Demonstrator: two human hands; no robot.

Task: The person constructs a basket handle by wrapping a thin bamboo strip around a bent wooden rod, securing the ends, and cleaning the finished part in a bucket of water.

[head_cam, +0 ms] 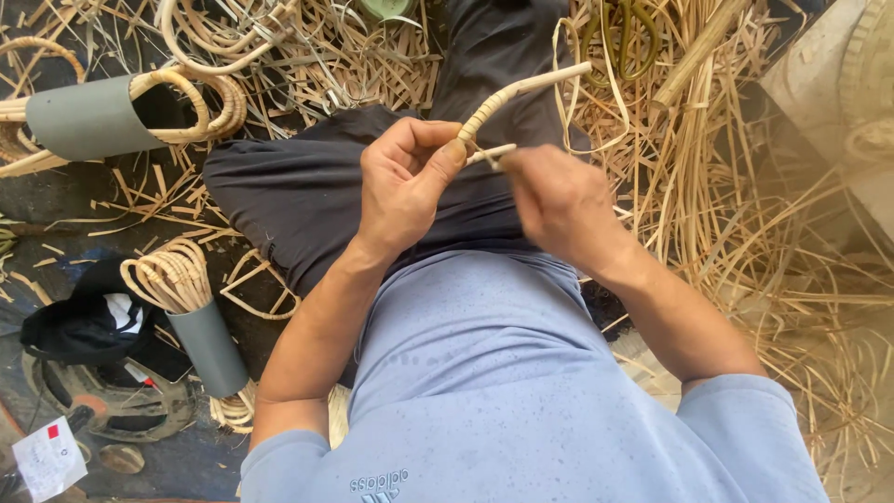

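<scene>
My left hand [405, 182] grips a pale rattan rod [526, 87] over my lap; the rod slants up to the right and is partly wrapped in a thin cane strip. My right hand [559, 205] is blurred and pinches the loose end of that cane strip [492, 154] just below the rod. Both hands are close together above my dark trousers [298, 196]. The rod's lower end is hidden behind my left fingers.
Loose cane strips and shavings [745, 214] cover the floor to the right and ahead. Two grey tubes holding bundles of bent rattan loops lie at the left [88, 116] [209, 349]. A dark bag [84, 321] sits at lower left.
</scene>
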